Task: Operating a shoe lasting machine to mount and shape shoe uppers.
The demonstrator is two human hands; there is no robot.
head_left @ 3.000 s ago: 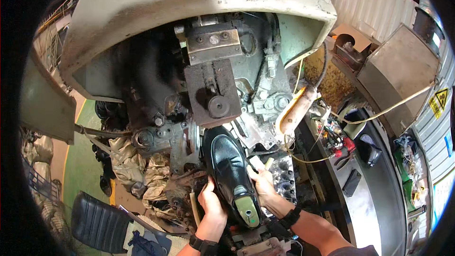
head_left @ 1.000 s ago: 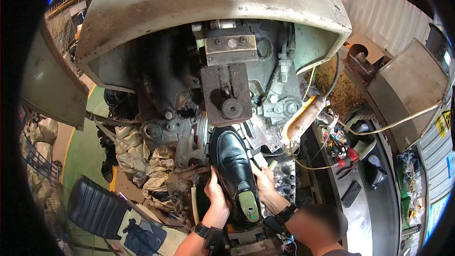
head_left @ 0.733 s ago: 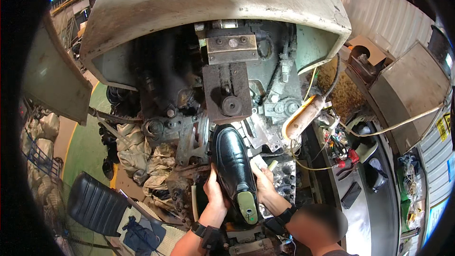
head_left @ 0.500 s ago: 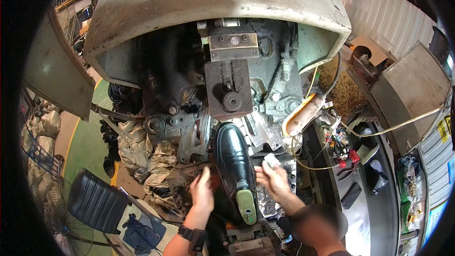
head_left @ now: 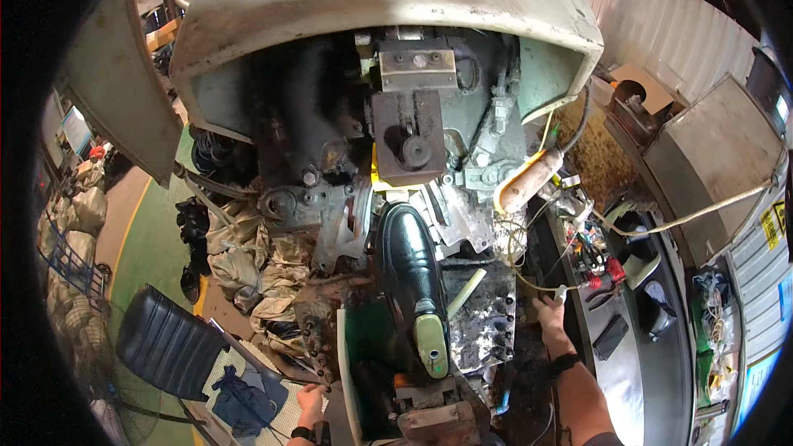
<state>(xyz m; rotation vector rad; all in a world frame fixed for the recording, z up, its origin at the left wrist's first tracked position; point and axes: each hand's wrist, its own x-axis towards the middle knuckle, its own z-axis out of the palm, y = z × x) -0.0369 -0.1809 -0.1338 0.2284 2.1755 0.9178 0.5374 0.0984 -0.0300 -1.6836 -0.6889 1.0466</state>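
A glossy black leather shoe [head_left: 406, 252] sits on a green last [head_left: 430, 337] in the middle of the machine, its toe pointing away from me. My left hand [head_left: 311, 403] is low at the left of the machine's front, beside a thin rod; its fingers look curled, and whatever they hold is hidden. Out to the right, near the workbench edge, my right hand [head_left: 550, 315] grips a small white object [head_left: 561, 292] whose kind I cannot make out. A pale green bar [head_left: 467, 293] stands tilted just right of the shoe.
Above the shoe hangs a dark metal block [head_left: 408, 136] under the machine's pale hood [head_left: 388, 0]. A lit lamp [head_left: 529, 186] hangs at the right. Red-handled pliers [head_left: 599, 291] and a phone-like black slab [head_left: 611, 339] lie on the bench. A black chair [head_left: 169, 343] stands left.
My hands have parted from beside the shoe: the left down and left, the right out to the right with the white object. A green-sided guard and the pale green bar now show around the shoe.
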